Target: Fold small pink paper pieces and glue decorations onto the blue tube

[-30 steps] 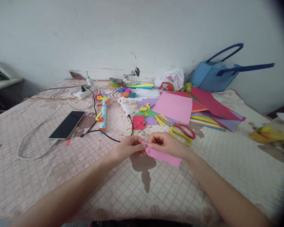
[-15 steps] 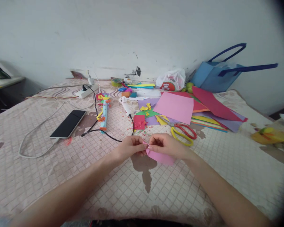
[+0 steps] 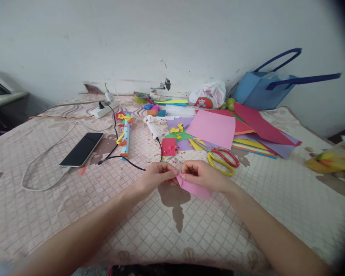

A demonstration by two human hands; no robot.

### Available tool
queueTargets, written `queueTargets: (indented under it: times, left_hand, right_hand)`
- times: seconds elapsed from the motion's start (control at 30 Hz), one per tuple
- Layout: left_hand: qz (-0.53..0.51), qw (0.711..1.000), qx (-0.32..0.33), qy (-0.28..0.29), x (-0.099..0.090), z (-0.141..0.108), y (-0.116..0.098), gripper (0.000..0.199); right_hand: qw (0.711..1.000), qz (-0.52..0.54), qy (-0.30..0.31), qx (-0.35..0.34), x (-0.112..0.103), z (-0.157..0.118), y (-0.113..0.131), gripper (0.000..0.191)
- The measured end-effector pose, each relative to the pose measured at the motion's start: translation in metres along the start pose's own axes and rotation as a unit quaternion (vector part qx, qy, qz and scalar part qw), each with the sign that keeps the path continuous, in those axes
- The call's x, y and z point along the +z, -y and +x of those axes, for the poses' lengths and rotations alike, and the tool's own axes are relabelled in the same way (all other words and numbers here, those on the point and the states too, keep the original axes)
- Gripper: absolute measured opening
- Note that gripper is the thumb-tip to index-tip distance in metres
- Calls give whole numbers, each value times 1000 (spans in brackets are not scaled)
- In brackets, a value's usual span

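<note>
Between both hands is a small piece of pink paper [image 3: 196, 189], held just above the tablecloth, its free part slanting down to the right. My left hand [image 3: 160, 175] pinches its left end between thumb and fingers. Close beside it, my right hand [image 3: 202, 175] grips the same paper near the top, fingers curled. Whether the paper is folded or rolled at the fingertips I cannot tell. Scissors [image 3: 222, 161] with red and yellow handles lie just beyond my right hand. A small red paper square [image 3: 169, 147] with scraps on it lies past my left hand.
Coloured sheets, with a pink sheet [image 3: 212, 127] on top, lie beyond the scissors. A white glue gun [image 3: 152, 128] trails a black cable. Left are a decorated blue strip [image 3: 125, 138], a phone [image 3: 82, 150] and a power strip [image 3: 104, 109]. A blue bag [image 3: 260, 90] stands back right.
The view has shifted slightly. Both hands stay on the pink paper, with only a small movement of the fingers.
</note>
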State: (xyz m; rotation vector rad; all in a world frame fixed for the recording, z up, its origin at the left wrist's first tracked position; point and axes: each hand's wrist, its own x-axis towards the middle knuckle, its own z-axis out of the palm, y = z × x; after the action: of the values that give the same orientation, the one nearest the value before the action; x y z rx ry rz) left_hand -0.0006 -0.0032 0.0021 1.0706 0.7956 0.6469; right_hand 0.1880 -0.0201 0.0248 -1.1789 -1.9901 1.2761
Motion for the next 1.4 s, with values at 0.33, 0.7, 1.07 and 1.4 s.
queueTargets:
  times: [0.33, 0.7, 1.07, 1.4]
  left_hand:
    - [-15, 999, -15, 25, -1, 1, -3, 35]
    - [39, 999, -20, 6, 0, -2, -5, 26]
    - [51, 999, -7, -10, 0, -3, -6, 21]
    - [38, 999, -1, 26, -2, -2, -5, 22]
  right_hand:
    - [1000, 30, 6, -2, 0, 1, -3, 14]
    - [1000, 3, 6, 8, 1, 1, 1, 12]
    - [999, 15, 27, 12, -3, 0, 5, 34]
    - [999, 35, 13, 5, 0, 1, -2, 14]
